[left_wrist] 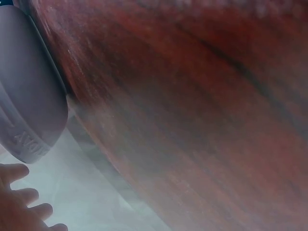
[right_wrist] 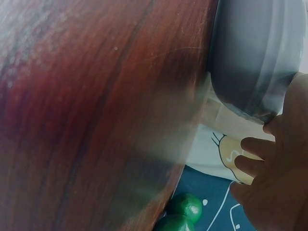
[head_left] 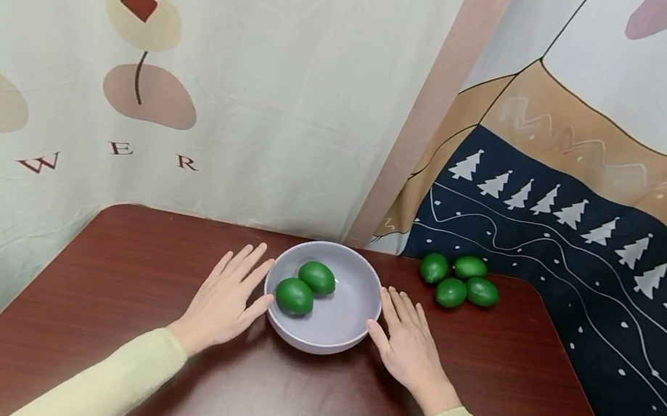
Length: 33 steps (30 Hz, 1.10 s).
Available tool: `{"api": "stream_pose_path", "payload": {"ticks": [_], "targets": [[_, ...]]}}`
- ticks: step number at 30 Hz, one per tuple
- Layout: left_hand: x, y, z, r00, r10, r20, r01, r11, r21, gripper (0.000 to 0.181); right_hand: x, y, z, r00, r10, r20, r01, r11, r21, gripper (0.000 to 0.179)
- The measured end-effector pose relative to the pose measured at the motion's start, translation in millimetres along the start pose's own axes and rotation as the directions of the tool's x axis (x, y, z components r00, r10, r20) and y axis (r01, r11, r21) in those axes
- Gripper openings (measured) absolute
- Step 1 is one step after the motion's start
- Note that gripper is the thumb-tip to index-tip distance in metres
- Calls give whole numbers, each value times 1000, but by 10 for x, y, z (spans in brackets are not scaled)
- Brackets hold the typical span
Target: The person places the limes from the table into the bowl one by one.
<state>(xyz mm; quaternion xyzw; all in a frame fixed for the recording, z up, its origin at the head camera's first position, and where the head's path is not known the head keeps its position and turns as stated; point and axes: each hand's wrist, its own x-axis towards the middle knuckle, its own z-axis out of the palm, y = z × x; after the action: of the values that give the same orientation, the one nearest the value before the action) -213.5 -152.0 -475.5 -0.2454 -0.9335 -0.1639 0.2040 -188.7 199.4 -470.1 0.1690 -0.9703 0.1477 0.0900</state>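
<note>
A grey-lilac bowl (head_left: 352, 314) stands on the table between the two hands. Inside it, toward the left, lie two green limes (head_left: 295, 296), one slightly behind the other. My left hand (head_left: 225, 300) is at the bowl's left side, fingers straight and spread, thumb tip right at the rim. On the opposite side, my right hand (head_left: 412, 346) has its straight fingers and thumb against the rim. The left wrist view shows the bowl's outer wall (left_wrist: 31, 72) with raised lettering and several fingertips below it. In the right wrist view, fingers overlap the bowl's lower edge.
Several more limes (head_left: 450, 292) sit grouped at the table's back right. The dark red-brown wooden table (head_left: 293, 407) ends at a pale printed curtain (head_left: 275, 80) behind, with a navy tree-patterned cloth (head_left: 515, 231) on the right.
</note>
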Motion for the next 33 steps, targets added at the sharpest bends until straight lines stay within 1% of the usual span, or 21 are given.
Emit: {"api": "stream_pose_path", "payload": {"ticks": [5, 12, 16, 22, 28, 33], "targets": [[-14, -1, 13, 1000, -6, -6, 6, 1000, 9, 64, 0, 0, 0, 1000, -3, -4, 3, 1000, 1, 67], [-33, 14, 18, 1000, -13, -12, 13, 1000, -2, 64, 2, 0, 8, 1000, -1, -1, 1, 1000, 3, 67], [-25, 24, 21, 1000, -17, -2, 17, 1000, 10, 65, 2, -2, 7, 1000, -2, -7, 2, 1000, 4, 67], [-14, 44, 12, 999, -39, 24, 39, 999, 21, 65, 0, -12, -1, 1000, -16, -25, 16, 1000, 2, 67], [-11, 53, 12, 997, -63, 38, 61, 998, 30, 65, -3, -15, -12, 1000, -6, -9, 6, 1000, 8, 67], [-6, 71, 18, 994, -86, 66, 84, 996, 30, 65, 2, -5, -12, 1000, -7, -7, 7, 1000, 4, 67]]}}
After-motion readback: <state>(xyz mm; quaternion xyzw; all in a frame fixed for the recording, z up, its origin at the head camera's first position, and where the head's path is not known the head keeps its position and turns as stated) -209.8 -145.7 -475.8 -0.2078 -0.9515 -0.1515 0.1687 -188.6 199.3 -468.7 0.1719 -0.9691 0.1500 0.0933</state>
